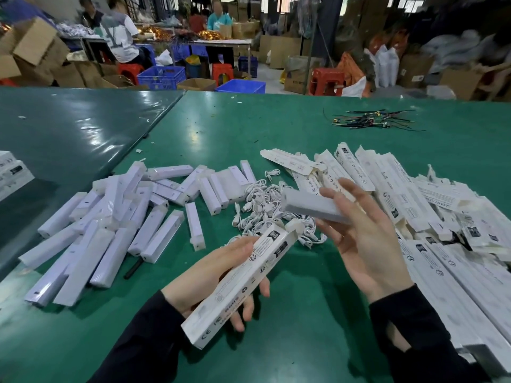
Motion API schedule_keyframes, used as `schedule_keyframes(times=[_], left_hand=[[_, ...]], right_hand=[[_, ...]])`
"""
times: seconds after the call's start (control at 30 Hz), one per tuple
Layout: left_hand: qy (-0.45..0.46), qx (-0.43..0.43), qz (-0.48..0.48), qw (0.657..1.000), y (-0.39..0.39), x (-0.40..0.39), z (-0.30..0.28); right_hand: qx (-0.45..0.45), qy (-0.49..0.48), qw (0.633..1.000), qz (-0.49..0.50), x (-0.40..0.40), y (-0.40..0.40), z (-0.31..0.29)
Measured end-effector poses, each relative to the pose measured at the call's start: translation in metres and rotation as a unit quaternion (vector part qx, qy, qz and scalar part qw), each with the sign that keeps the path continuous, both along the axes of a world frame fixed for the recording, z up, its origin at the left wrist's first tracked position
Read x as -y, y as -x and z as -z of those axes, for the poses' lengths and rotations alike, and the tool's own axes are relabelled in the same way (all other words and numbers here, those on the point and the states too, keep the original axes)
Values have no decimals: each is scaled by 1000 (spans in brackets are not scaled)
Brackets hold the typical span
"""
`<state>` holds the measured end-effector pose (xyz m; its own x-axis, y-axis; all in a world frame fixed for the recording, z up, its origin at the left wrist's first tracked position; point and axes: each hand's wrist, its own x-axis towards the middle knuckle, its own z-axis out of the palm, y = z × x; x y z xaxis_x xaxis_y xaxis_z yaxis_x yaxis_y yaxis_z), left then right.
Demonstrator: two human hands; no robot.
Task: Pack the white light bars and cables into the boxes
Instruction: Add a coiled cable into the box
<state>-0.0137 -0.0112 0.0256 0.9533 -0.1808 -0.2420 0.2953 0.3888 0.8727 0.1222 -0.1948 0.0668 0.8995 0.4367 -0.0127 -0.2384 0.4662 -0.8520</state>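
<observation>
Your left hand (218, 275) gripped a printed box (243, 280) above the green table (276, 120) — your right hand (367, 239), fingers loosely curled, held a light bar (312, 207) near the box's open end, over the cables (265, 205).

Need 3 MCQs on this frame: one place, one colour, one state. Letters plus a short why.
1. The heap of loose white light bars lies where?
A. left of the hands
B. right of the hands
C. on the floor

2. Table top colour?
A. grey
B. green
C. brown

3. The right hand is:
A. flat on the table
B. idle, holding nothing
C. holding a light bar

Key: 1 A, the heap sits left, flat boxes right. 2 B, green surface. 3 C, a bar lies in its fingers, while the left hand grips a box.
</observation>
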Motion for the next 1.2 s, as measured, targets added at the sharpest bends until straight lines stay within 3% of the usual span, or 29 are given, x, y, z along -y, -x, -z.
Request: schedule_keyframes(times=[0.23, 0.43, 0.53, 0.7, 0.8, 0.97, 1.2], left_hand=[[-9, 12, -7, 1000, 0, 1, -1], [-2, 19, -32, 999, -1, 1, -3], [-4, 21, -23, 1000, -1, 1, -5], [-14, 33, -29, 999, 3, 2, -5], [-15, 40, -36, 998, 3, 2, -5], [-2, 42, -51, 998, 3, 4, -3], [-12, 36, -26, 999, 5, 4, -3]], right_hand=[[-74, 15, 995, -66, 8, -5, -4], [-111, -6, 992, -60, 9, -9, -2], [-58, 17, 994, -87, 8, -6, -3], [89, 189, 974, -83, 1, 2, 6], [188, 167, 966, -58, -2, 8, 3], [156, 180, 971, -35, 3, -1, 2], [146, 107, 983, 19, 12, -5, -5]])
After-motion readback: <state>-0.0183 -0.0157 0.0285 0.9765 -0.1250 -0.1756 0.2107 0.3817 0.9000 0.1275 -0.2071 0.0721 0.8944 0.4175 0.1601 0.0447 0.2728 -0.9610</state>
